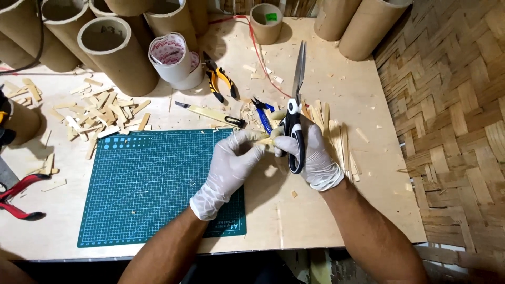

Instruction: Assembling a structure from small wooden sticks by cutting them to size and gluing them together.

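Note:
Both my hands wear white gloves and meet at the middle of the wooden table (326, 210). My right hand (310, 152) grips large scissors (298, 79) by their black and white handles, blades pointing away from me. My left hand (231, 163) pinches a small pale wood piece (264, 140), held against the right hand. Just beyond lie several thin wooden sticks (336, 137) in a loose pile.
A green cutting mat (152, 184) lies at the left. Cardboard tubes (115, 52) stand along the back. A pile of wood offcuts (100, 113), yellow-handled pliers (221, 81), blue snips (263, 113), a utility knife (210, 113) and a tape roll (171, 55) lie about. Red-handled tool (18, 197) at far left.

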